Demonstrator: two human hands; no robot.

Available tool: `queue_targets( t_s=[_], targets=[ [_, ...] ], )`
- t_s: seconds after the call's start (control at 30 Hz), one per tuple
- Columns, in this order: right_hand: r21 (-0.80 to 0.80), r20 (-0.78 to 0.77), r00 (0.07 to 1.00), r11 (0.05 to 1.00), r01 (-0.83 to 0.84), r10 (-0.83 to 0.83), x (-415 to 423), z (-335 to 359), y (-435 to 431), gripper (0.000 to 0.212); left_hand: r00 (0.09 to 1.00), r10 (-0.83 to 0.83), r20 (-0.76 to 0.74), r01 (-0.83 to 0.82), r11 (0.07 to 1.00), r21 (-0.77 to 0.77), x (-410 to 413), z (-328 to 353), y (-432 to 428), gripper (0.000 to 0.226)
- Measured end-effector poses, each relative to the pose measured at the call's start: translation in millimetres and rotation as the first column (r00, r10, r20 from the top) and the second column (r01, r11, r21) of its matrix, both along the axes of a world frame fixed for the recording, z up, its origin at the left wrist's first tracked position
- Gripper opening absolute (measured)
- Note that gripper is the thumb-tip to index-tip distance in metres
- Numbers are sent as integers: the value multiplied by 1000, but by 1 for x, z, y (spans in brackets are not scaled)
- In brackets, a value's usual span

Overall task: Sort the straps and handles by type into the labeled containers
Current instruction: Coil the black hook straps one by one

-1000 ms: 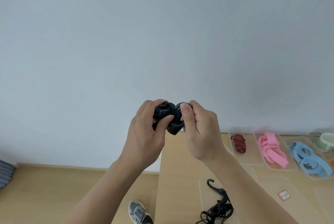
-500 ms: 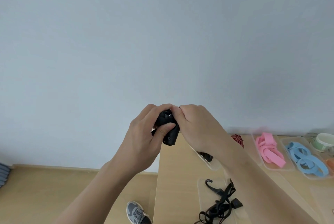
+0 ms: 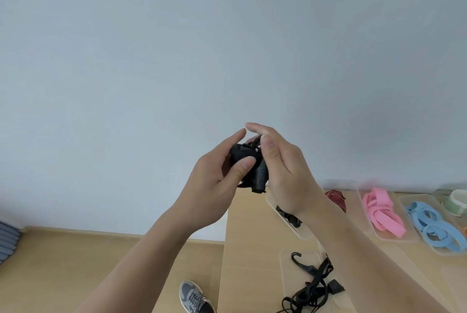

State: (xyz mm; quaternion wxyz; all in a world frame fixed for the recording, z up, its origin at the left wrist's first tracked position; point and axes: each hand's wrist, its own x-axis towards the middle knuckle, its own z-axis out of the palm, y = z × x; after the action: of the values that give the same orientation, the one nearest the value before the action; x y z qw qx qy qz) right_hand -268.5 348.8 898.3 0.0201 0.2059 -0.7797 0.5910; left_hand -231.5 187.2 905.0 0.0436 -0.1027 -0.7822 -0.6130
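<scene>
Both hands are raised in front of the wall, above the table's left edge. My left hand (image 3: 217, 181) grips a bunched black strap (image 3: 249, 161), thumb pressed on its front. My right hand (image 3: 283, 168) holds the same black strap from the right, thumb on it and fingers reaching over the top. A rolled end of the strap hangs below the hands. Clear containers on the table hold sorted pieces: black straps (image 3: 289, 216), a red striped strap (image 3: 336, 197), pink straps (image 3: 381, 211) and blue loops (image 3: 429, 224).
A clear tray (image 3: 286, 274) near the table's front holds a black hook and tangled black cords (image 3: 313, 285). A green-and-white roll (image 3: 457, 201) sits far right. The wooden table (image 3: 247, 249) ends at left; a grey shoe (image 3: 194, 296) stands on the floor below.
My right hand turned, its fingers lifting over the top of the strap and its thumb now showing. A rolled end of the strap now hangs out below. The view shifted slightly.
</scene>
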Motion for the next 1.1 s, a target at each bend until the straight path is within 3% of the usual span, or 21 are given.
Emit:
queue_targets(
  t_s=[0.1,0.23,0.4,0.5,0.6,0.73,0.93,1.1],
  targets=[
    [-159,90,996,987,31,-17,-2,-2,-1,50,998,60,15,-61,990,128,-2,1,5,21],
    [-257,222,975,965,59,0,1,-1,-7,43,994,99,-39,-95,990,101,-7,-3,10,16],
    [-234,311,949,972,35,41,2,-19,-5,43,996,42,74,-51,990,132,-6,-11,12,9],
    [-242,405,909,970,8,93,3,-31,0,50,984,10,180,-20,998,52,-12,-23,11,6],
    [-158,483,875,987,40,41,3,-43,5,59,966,9,258,-6,1000,-11,-18,-40,15,11],
    [-82,521,853,996,40,8,-1,-58,14,68,954,-4,301,-9,999,39,-21,-59,24,12],
    [-204,600,795,978,46,87,-15,-60,38,38,953,42,300,-103,976,190,-19,-77,32,18],
    [-273,581,801,962,28,142,-20,-79,63,30,919,57,391,-179,942,284,-29,-83,37,22]
  ],
)
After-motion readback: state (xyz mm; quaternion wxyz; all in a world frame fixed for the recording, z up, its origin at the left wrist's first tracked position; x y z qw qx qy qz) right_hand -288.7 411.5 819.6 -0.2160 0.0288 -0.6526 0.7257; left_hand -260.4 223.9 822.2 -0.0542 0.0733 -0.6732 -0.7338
